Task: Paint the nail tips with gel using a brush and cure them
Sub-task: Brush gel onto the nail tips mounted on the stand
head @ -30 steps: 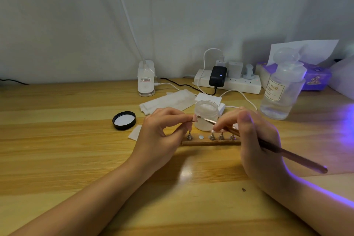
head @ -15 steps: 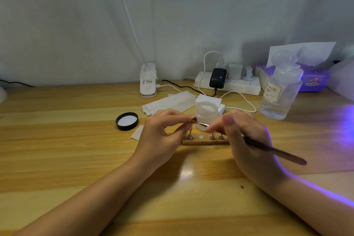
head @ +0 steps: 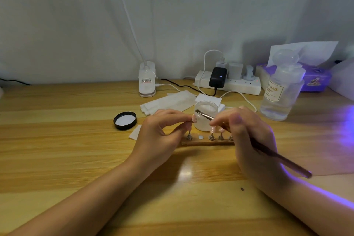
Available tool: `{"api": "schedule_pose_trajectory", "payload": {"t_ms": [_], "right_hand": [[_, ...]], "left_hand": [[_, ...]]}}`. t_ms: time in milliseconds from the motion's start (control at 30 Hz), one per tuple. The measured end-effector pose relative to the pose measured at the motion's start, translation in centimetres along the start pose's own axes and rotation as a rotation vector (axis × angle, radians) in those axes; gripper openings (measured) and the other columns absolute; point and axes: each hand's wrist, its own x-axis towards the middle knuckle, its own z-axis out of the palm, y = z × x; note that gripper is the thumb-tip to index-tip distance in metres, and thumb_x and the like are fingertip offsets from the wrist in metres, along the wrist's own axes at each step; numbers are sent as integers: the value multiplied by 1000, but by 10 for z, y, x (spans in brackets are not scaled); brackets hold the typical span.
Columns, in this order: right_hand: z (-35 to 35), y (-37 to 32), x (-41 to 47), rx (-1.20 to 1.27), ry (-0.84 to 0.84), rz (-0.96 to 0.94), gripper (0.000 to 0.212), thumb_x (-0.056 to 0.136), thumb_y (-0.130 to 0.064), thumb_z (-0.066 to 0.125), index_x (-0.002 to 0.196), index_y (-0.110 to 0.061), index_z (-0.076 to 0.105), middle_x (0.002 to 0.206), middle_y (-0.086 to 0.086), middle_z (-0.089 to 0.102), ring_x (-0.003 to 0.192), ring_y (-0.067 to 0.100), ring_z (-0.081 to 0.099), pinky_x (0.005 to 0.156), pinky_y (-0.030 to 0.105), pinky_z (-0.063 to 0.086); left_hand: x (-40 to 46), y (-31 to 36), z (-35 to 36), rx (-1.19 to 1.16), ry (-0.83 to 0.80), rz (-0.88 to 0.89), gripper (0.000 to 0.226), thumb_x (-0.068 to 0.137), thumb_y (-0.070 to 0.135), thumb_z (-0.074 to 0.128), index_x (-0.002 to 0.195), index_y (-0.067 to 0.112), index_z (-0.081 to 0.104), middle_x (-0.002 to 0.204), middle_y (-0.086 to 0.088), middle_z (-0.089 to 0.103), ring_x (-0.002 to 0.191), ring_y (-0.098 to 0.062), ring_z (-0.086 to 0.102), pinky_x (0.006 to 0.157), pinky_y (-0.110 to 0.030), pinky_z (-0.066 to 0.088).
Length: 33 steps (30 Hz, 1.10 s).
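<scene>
Nail tip (head: 194, 119), pale pink, sits pinched between thumb and forefinger of our left hand (head: 161, 136), held just above the left end of the wooden holder strip (head: 206, 142) and in front of the gel jar (head: 206, 116). Our right hand (head: 249, 140) grips the brush (head: 277, 157) like a pen, fingers curled round the shaft; its metal ferrule and bristle end (head: 201, 113) point left toward the held tip, close to it, though we cannot tell whether bristles touch it. The brush handle runs back to the lower right, past the wrist.

Holder strip lies on the worktop (head: 57, 149) between our hands. It carries small metal stands; one round white pad (head: 200, 137) is bare, and two more pink tips (head: 213, 130) sit on stands beside our right fingers. The strip's right end is hidden by our right hand.

Gel jar is open, frosted, standing just behind the strip. Its black lid (head: 125, 120) lies upturned to the left, white liner showing. White wipes (head: 168, 102) lie behind the jar. Farther back: a white clip-base lamp (head: 147, 82), a power strip (head: 228, 83) with a black adapter plugged in. At right stands a clear pump bottle (head: 282, 90), with a purple tissue box (head: 314, 77) behind it. Violet light falls across the worktop's right edge and our right forearm.
</scene>
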Motion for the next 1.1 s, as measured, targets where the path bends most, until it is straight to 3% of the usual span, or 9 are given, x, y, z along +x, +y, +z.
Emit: {"api": "schedule_pose_trajectory", "payload": {"t_ms": [133, 300, 467, 533, 633, 733, 900, 1000, 1100], "right_hand": [[-1, 1, -2, 34, 8, 17, 45, 97, -38, 29, 69, -23, 62, 69, -10, 62, 73, 3, 56, 79, 36, 40], [0, 0, 1, 19, -4, 58, 34, 92, -29, 31, 78, -23, 62, 74, -6, 62, 78, 16, 59, 75, 51, 43], [-1, -1, -2, 35, 21, 18, 44, 96, -37, 29, 70, -23, 62, 68, -4, 62, 73, 8, 57, 78, 37, 40], [-1, -1, -1, 35, 23, 38, 37, 94, -29, 30, 75, -22, 62, 71, -4, 62, 75, 12, 58, 77, 44, 43], [1, 0, 0, 30, -37, 62, 34, 94, -36, 33, 78, -26, 62, 75, -12, 62, 78, 14, 59, 74, 52, 44], [0, 0, -1, 30, -9, -9, 48, 97, -44, 26, 69, -28, 61, 68, -12, 61, 73, 9, 57, 77, 42, 41], [1, 1, 2, -59, -56, 18, 34, 93, -37, 34, 78, -24, 63, 76, -22, 56, 77, 2, 54, 73, 39, 43], [0, 0, 0, 2, -30, -10, 45, 96, -44, 28, 71, -25, 60, 71, -18, 58, 73, 4, 55, 76, 39, 41], [0, -1, 1, -9, -8, -3, 32, 93, -35, 36, 74, -27, 60, 72, -19, 57, 73, 5, 55, 75, 39, 42]], "left_hand": [[1, 0, 1, -2, 11, -6, 33, 78, 4, 69, 89, 35, 68, 83, 18, 69, 88, -4, 60, 78, -21, 47], [1, 0, 0, 8, 9, 5, 33, 78, 4, 69, 91, 34, 68, 83, 19, 69, 89, -1, 60, 78, -18, 46], [1, 1, 2, 0, 17, -3, 34, 78, 4, 69, 90, 36, 67, 82, 22, 68, 89, 0, 60, 79, -15, 45], [1, 0, 1, 8, 12, 3, 34, 78, 4, 68, 90, 36, 67, 82, 21, 68, 89, 1, 59, 78, -15, 44], [1, -1, 1, 14, 14, 1, 37, 78, 2, 68, 88, 38, 67, 80, 23, 68, 89, 1, 59, 78, -16, 45], [1, -1, 2, 25, 5, 0, 36, 79, 1, 68, 91, 35, 67, 82, 20, 68, 88, -1, 59, 78, -16, 44], [1, 0, 2, 32, 2, 1, 33, 80, 3, 66, 90, 35, 66, 84, 15, 68, 89, -4, 57, 78, -21, 44], [1, 3, 3, 22, 11, -9, 32, 79, 5, 67, 90, 35, 66, 83, 16, 67, 89, -6, 57, 79, -25, 44], [1, 3, 2, 23, 13, -14, 33, 79, 6, 67, 89, 37, 65, 82, 16, 66, 89, -6, 57, 79, -26, 44]]}}
